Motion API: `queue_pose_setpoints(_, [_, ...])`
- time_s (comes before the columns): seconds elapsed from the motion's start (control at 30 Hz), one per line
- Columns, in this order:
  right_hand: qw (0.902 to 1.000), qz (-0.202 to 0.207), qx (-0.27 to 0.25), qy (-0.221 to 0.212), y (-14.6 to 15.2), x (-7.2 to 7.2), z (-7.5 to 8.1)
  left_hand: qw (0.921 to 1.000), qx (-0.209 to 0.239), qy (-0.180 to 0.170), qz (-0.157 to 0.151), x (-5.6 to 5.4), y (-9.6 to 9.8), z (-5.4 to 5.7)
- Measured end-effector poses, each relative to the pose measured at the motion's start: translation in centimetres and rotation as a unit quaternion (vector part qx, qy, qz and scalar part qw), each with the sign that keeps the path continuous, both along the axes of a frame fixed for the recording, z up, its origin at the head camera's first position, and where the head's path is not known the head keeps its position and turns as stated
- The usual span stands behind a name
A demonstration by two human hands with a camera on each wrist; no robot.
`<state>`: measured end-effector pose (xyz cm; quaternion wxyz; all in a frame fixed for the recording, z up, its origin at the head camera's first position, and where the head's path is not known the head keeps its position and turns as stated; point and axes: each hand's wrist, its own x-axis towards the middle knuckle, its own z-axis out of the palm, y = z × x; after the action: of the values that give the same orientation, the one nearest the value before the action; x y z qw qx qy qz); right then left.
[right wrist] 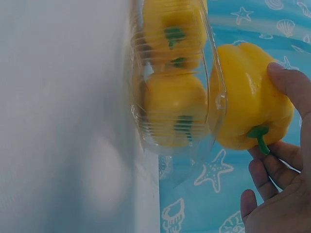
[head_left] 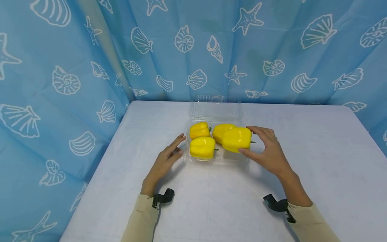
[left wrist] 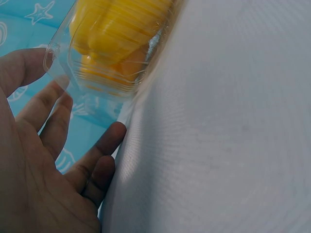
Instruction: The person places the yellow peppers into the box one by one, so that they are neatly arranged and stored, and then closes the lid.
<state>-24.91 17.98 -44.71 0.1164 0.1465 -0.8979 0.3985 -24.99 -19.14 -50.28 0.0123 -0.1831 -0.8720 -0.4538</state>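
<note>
My right hand [head_left: 270, 153] holds a yellow bell pepper [head_left: 237, 139] between thumb and fingers, over the right side of a clear plastic clamshell box [head_left: 225, 155]. In the right wrist view the held bell pepper [right wrist: 248, 97] shows its green stem, above the box's rim. Three more yellow peppers lie in the box: a front left one [head_left: 202, 148], a back left one [head_left: 199, 130] and one at the back right [head_left: 222, 131], partly hidden by the held one. At the box's left edge my left hand [head_left: 164, 161] has loosely extended fingers, with the thumb right at the rim [left wrist: 57, 60].
The box's transparent lid [head_left: 215, 109] is folded back toward the far table edge. A white cloth covers the table [head_left: 211, 201]. Behind it and to the left hangs a blue curtain [head_left: 196, 50] with white shells and starfish. Each wrist carries a small black camera [head_left: 164, 196].
</note>
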Motion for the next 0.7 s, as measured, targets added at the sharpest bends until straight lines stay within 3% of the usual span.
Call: queue_pose_setpoints(0.7, [0.9992, 0.036, 0.013, 0.012, -1.3, 0.4, -0.6, 0.9999, 0.008, -0.006, -0.001, 0.2, 0.0, 0.2])
